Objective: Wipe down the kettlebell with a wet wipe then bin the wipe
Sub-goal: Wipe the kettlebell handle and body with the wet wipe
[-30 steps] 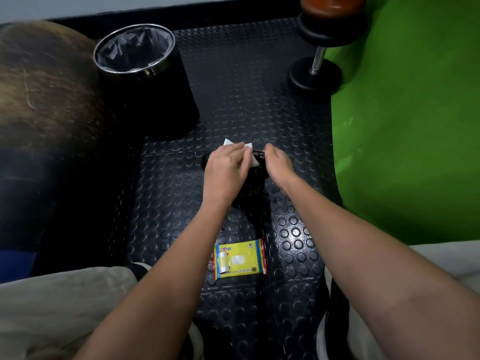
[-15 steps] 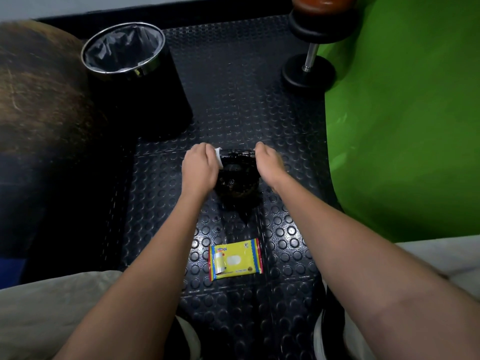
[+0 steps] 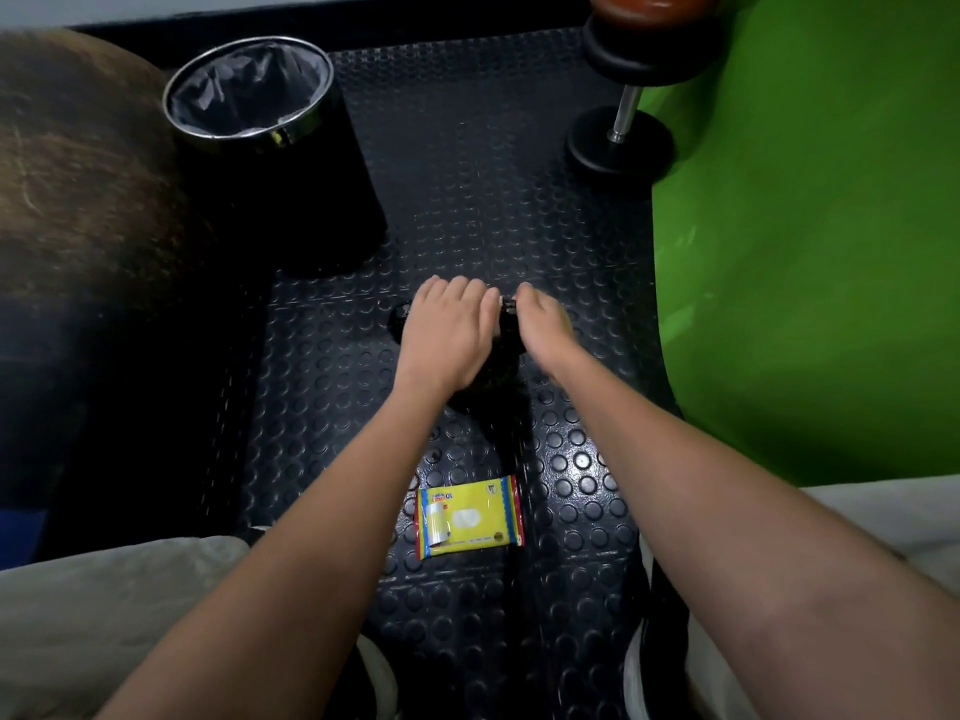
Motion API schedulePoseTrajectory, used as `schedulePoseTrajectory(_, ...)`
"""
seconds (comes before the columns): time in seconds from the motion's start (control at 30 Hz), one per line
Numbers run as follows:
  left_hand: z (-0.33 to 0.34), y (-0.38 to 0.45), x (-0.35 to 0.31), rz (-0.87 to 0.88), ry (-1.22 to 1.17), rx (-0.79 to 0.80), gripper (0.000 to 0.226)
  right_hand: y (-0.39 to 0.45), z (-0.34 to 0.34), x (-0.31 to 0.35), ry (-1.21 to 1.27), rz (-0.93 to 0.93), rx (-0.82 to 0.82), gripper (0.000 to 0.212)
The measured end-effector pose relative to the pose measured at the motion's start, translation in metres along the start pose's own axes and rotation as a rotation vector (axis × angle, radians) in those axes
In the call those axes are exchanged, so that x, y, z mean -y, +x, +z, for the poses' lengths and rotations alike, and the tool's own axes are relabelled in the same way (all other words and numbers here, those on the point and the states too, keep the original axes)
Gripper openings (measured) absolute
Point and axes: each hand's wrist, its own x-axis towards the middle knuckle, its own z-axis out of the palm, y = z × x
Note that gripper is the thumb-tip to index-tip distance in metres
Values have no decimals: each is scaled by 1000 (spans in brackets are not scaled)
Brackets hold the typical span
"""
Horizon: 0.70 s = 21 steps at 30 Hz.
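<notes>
I am looking down on a black rubber floor mat (image 3: 467, 163) studded with round raised dots, which is running from my knees up to a dark strip along the pale wall at the far edge. A bright green sheet (image 3: 810, 252) is curving up along the mat's right edge, and a large brown rounded shape (image 3: 78, 189), too blurred for me to identify, is crowding its left edge. Near the far left corner of the mat a black bin (image 3: 291, 200) with a chrome rim and a grey liner is standing upright. Near the far right corner a dumbbell (image 3: 621, 137) is standing on end, beside the green sheet. At the middle of the mat the black kettlebell (image 3: 498, 376) is sitting mostly hidden under both hands. My left hand (image 3: 447, 335) is curling over its top, and only a sliver of white wipe (image 3: 503, 302) is showing at the fingertips. My right hand (image 3: 545, 327) is wrapping around the kettlebell's right side. Near the mat's near edge, between my forearms, a yellow wet wipe packet (image 3: 470, 517) is lying flat.
</notes>
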Motion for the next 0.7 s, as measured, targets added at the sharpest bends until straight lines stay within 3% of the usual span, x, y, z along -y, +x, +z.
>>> schedulePoseTrajectory(0.2,-11,18,24,-181,-159,178,53,1,3,1,22,1,11,46)
schedulePoseTrajectory(0.33,-15,29,45,-368,-241,337,50,0,0,0,25,-8,30,46)
schedulePoseTrajectory(0.5,-11,30,62,-586,-520,408,45,0,0,-4,54,-12,37,48)
schedulePoseTrajectory(0.7,-18,35,29,-441,-180,442,38,4,0,-3,49,11,13,46)
